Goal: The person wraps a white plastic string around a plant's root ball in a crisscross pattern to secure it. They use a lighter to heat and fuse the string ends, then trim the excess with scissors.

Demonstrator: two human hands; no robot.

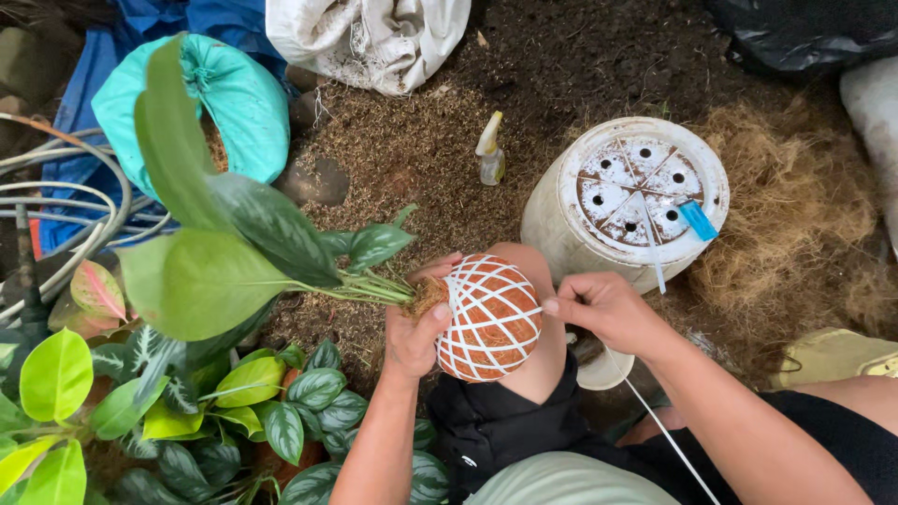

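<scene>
resting on the person's bent knee, one fibre-covered root ball (pixel 488 318) is sitting wrapped in a net of white string (pixel 472 292), with one leafy plant (pixel 234 248) sticking out of it to the left. the left hand (pixel 416 327) is curling around the ball's left side, thumb lying across the fibre and fingers closing behind it where the stems are coming out. the right hand (pixel 603 307) is pinching shut on the string just beside the ball's right edge, and one loose strand is trailing down across the right forearm toward the bottom of the frame.

behind the hands, one white pot (pixel 608 210) is standing upside down on the soil, showing eight drain holes in its base; one small blue-handled cutter (pixel 697 220) is lying on that base. one small spray bottle (pixel 489 150) is standing on the ground near the pot. one teal sack (pixel 229 98) and one white sack (pixel 369 37) are lying farther back, well apart from the ball. several potted foliage plants (pixel 281 411) are crowding the lower left.
</scene>
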